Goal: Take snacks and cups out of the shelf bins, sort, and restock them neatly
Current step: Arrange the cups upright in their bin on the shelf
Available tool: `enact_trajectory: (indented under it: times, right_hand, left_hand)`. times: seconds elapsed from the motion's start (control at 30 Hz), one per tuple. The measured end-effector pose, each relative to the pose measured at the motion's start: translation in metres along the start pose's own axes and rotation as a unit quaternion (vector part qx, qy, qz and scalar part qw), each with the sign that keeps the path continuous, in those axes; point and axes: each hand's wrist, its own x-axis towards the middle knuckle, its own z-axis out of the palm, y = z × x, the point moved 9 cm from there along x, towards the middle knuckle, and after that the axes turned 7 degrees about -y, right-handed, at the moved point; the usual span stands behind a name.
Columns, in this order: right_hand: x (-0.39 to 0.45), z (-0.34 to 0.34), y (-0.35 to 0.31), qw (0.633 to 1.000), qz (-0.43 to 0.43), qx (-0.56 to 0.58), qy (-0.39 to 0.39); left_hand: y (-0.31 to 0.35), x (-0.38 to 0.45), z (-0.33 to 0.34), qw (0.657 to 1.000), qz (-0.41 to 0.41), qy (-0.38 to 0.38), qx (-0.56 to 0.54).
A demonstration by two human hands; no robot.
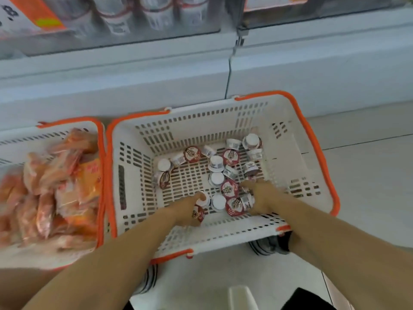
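Observation:
A white basket with orange rim (312,139) sits on the floor and holds several small white cups with red lids (230,156). Both my hands reach down into it. My left hand (190,209) grips a cup (199,212) near the basket's front wall. My right hand (260,195) curls round another cup (240,203) lying on its side. A second basket (101,139) at the left is full of orange snack packets (58,189).
A white chest freezer (156,70) with glass lids stands right behind the baskets, with more cups (116,16) inside. Pale floor tiles (368,175) spread to the right. My striped shoes (268,246) show under the basket's front edge.

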Motion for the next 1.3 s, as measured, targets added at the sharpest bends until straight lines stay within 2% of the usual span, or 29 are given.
enact_trajectory:
  times: [0.13, 0.3, 0.4, 0.53, 0.67, 0.8, 0.9, 1.03, 1.17, 1.3]
  right_hand:
    - [0.007, -0.005, -0.015, 0.996, -0.046, 0.079, -0.013]
    - [0.010, -0.006, -0.007, 0.988, -0.032, 0.150, -0.025]
    - [0.009, 0.003, -0.015, 0.992, -0.043, 0.111, -0.048]
    - [0.010, 0.013, -0.031, 0.996, -0.065, 0.018, -0.061]
    - [0.012, 0.012, -0.042, 0.994, -0.095, 0.038, -0.042]
    - [0.014, 0.000, -0.037, 0.992, -0.100, 0.078, -0.021]
    - [0.014, 0.004, -0.035, 0.993, -0.102, 0.053, -0.021]
    - [0.013, 0.009, -0.046, 0.990, -0.132, 0.048, -0.022]
    - [0.017, 0.009, -0.056, 0.990, -0.138, 0.013, -0.007]
    - [0.021, 0.015, -0.057, 0.993, -0.119, -0.003, -0.007]
  left_hand:
    - [-0.010, 0.010, -0.007, 0.999, -0.007, 0.028, 0.017]
    - [-0.023, 0.010, -0.017, 0.993, 0.022, 0.093, -0.073]
    - [-0.025, 0.011, -0.020, 0.987, 0.009, 0.129, -0.096]
    - [-0.018, 0.010, -0.010, 0.993, 0.003, 0.099, -0.070]
    - [-0.023, 0.002, -0.011, 0.987, 0.026, 0.115, -0.107]
    - [-0.026, -0.003, -0.008, 0.978, -0.002, 0.067, -0.196]
    - [-0.027, 0.001, -0.009, 0.984, -0.028, 0.085, -0.157]
    - [-0.025, 0.008, 0.010, 0.991, -0.052, 0.057, -0.109]
    - [-0.025, 0.007, 0.005, 0.992, -0.066, 0.093, -0.046]
    - [-0.032, 0.011, 0.004, 0.986, -0.049, 0.118, -0.104]
